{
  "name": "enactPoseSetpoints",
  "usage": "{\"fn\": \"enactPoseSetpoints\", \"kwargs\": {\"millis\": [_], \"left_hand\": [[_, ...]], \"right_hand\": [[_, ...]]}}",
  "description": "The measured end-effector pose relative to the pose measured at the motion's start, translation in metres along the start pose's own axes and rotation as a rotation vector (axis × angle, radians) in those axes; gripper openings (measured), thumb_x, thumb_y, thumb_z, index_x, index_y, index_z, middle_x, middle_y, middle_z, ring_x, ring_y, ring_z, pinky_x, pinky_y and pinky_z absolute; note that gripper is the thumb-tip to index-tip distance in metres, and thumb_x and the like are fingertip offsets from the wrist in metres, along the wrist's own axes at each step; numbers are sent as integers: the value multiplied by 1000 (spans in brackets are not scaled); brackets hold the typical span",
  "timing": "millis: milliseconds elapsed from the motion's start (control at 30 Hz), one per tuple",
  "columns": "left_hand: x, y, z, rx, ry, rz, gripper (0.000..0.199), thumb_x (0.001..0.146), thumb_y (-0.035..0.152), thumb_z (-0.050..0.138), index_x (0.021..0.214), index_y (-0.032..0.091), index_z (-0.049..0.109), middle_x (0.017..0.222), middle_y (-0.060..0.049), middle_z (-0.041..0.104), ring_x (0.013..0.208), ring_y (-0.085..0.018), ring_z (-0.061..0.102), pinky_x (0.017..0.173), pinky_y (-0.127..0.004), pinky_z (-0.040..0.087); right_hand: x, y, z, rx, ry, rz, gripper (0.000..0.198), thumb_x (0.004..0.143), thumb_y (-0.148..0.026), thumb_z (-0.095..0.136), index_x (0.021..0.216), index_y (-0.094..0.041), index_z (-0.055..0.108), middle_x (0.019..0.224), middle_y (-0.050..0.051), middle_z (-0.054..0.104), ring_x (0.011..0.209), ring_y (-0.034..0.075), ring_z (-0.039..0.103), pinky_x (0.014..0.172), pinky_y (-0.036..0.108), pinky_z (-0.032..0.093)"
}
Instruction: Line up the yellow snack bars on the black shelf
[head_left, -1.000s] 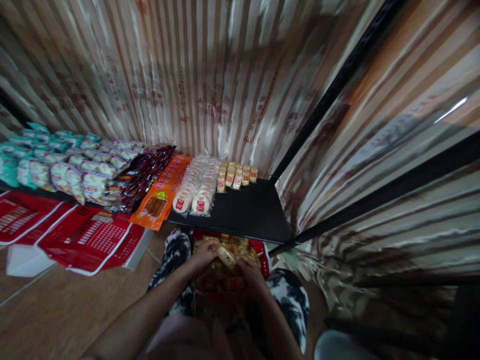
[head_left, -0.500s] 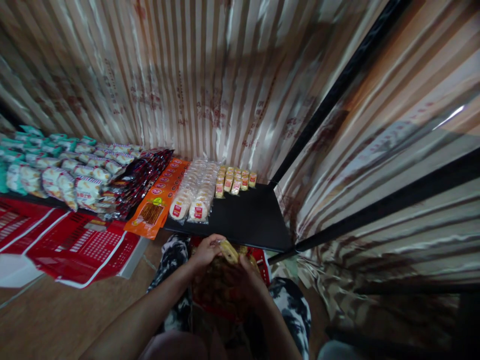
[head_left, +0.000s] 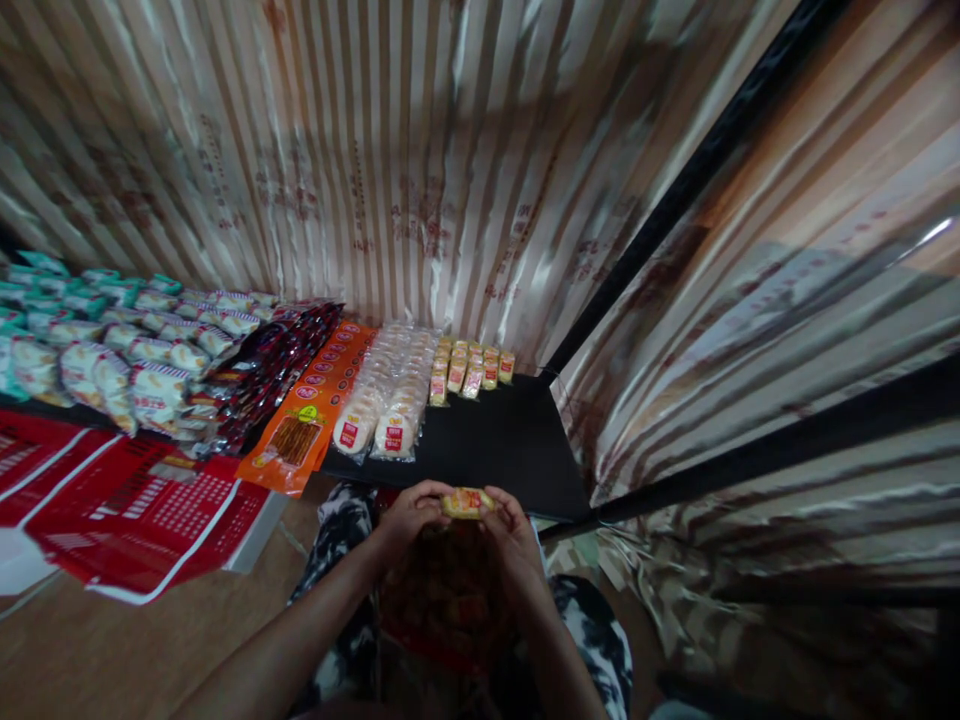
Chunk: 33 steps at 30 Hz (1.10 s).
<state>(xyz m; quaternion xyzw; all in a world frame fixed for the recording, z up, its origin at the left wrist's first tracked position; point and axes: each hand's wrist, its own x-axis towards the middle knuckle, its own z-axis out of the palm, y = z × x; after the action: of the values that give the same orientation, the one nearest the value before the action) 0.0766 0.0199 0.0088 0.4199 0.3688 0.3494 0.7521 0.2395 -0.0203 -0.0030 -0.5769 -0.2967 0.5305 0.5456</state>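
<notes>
Between my two hands is a small yellow snack packet point(head_left: 466, 503) with a red and orange label facing up. My left hand point(head_left: 411, 512) pinches its left end, and my right hand point(head_left: 514, 525) grips the right end. Below them, between my knees, sits a dark red bag point(head_left: 442, 600) with dim packets inside; its contents are hard to make out. On the black shelf point(head_left: 495, 440) just ahead, several like yellow packets point(head_left: 472, 370) stand in short rows. Left of these lie two rows of clear-wrapped round white crackers point(head_left: 394, 430).
An orange snack bag point(head_left: 300, 430), dark red packs point(head_left: 277, 370) and white-and-green packets point(head_left: 157, 390) fill the shelf leftward. Red printed packaging point(head_left: 165, 510) hangs below its edge. Black poles point(head_left: 675, 210) and a striped sheet point(head_left: 450, 150) bound the shelf at the back and right.
My right hand has come up from the bag and taken the packet's right end. The packet, tilted before, now lies level with its label showing.
</notes>
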Motion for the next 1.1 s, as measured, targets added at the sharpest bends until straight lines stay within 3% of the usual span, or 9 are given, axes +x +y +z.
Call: {"fn": "enactPoseSetpoints", "kwargs": {"millis": [233, 367, 467, 567, 667, 733, 900, 1100], "left_hand": [[20, 0, 4, 114, 95, 52, 35, 68, 20, 56, 103, 14, 56, 89, -5, 67, 81, -16, 61, 73, -26, 47], [41, 9, 3, 348, 173, 100, 44, 67, 7, 46, 110, 14, 54, 106, -8, 64, 81, -13, 60, 71, -23, 47], [52, 20, 2, 587, 119, 214, 50, 68, 5, 42, 115, 18, 53, 109, -5, 63, 89, -13, 59, 81, -25, 47], [59, 33, 3, 768, 38, 319, 55, 67, 4, 40, 118, 22, 53, 108, -2, 64, 99, -13, 57, 93, -27, 42], [67, 41, 6, 822, 19, 322, 56, 67, 4, 39, 119, 23, 53, 110, -1, 63, 103, -14, 55, 96, -28, 41], [73, 44, 9, 831, 94, 343, 55, 68, 6, 41, 120, 21, 52, 116, -3, 60, 108, -15, 53, 99, -30, 39], [87, 40, 16, 856, 460, 421, 49, 74, 11, 42, 122, 18, 49, 124, -9, 52, 119, -21, 43, 105, -37, 33], [111, 32, 21, 865, 365, 374, 42, 79, 15, 38, 119, 18, 51, 127, -8, 51, 120, -18, 44, 106, -34, 32]], "right_hand": [[10, -6, 1, -126, -10, -64, 62, 65, -44, 63, 120, -22, 44, 114, 8, 60, 95, 20, 61, 78, 31, 51], [15, -8, 2, -241, -133, -35, 48, 69, -51, 59, 105, -20, 54, 102, 8, 66, 92, 20, 62, 80, 31, 49], [23, -13, 2, -362, -181, -115, 40, 69, -55, 58, 90, -20, 59, 93, 7, 67, 87, 21, 63, 79, 31, 49], [33, -20, 3, -496, -199, -182, 38, 71, -50, 59, 96, -22, 60, 88, 5, 68, 81, 20, 63, 75, 30, 49], [46, -25, 5, -566, -226, -234, 34, 73, -46, 57, 98, -23, 62, 88, 4, 68, 81, 18, 63, 75, 28, 48], [57, -26, 8, -577, -191, -259, 33, 73, -46, 56, 94, -21, 63, 87, 4, 68, 78, 18, 62, 73, 27, 48], [98, -22, 18, -569, 44, -317, 38, 71, -48, 55, 93, -18, 62, 86, 7, 66, 77, 19, 61, 73, 29, 48], [148, -34, 35, -610, 177, -346, 41, 71, -49, 49, 97, -19, 57, 84, 7, 66, 74, 19, 63, 69, 30, 48]]}}
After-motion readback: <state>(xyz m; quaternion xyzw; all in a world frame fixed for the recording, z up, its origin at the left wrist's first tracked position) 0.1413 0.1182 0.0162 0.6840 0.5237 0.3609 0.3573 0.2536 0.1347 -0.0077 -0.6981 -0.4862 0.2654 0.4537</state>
